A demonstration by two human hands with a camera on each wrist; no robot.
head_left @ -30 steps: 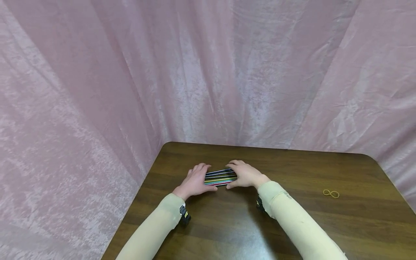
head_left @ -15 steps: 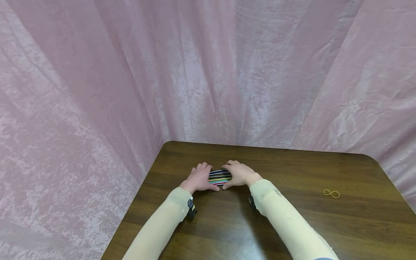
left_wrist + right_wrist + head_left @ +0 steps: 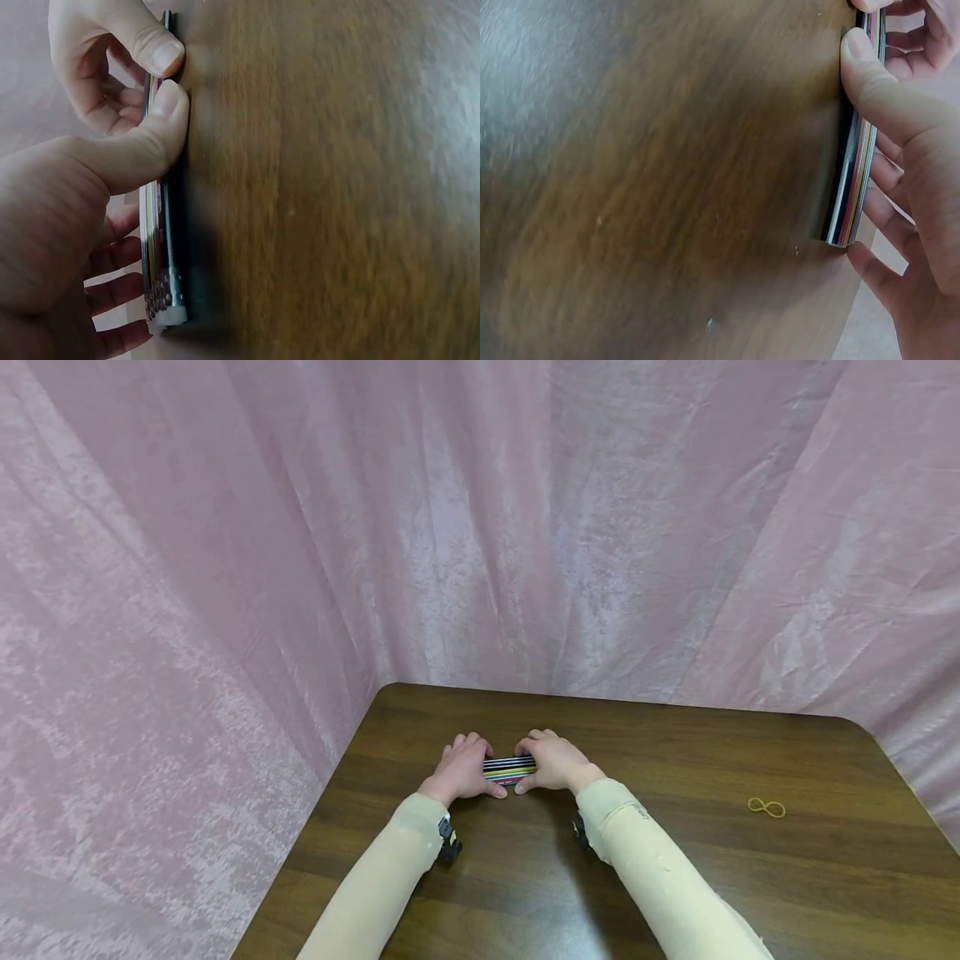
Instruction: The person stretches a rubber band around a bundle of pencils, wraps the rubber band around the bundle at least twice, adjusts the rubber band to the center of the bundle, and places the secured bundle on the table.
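You had the pencils [image 3: 510,770] between your two hands, side by side, with their long way running left to right. Your left hand [image 3: 463,768] gripped them near the rubber ends [image 3: 165,309]. Your right hand [image 3: 553,762] gripped them near the flat ends [image 3: 840,241]. Both thumbs [image 3: 142,154] were on the side close to you, and the other fingers [image 3: 891,217] bent around the far side. A yellow band [image 3: 767,808], shaped like an 8, lay on the table [image 3: 517,893] off to your right, well apart. Your right hand was nearer to it. I could not tell if the pencils touched the table.
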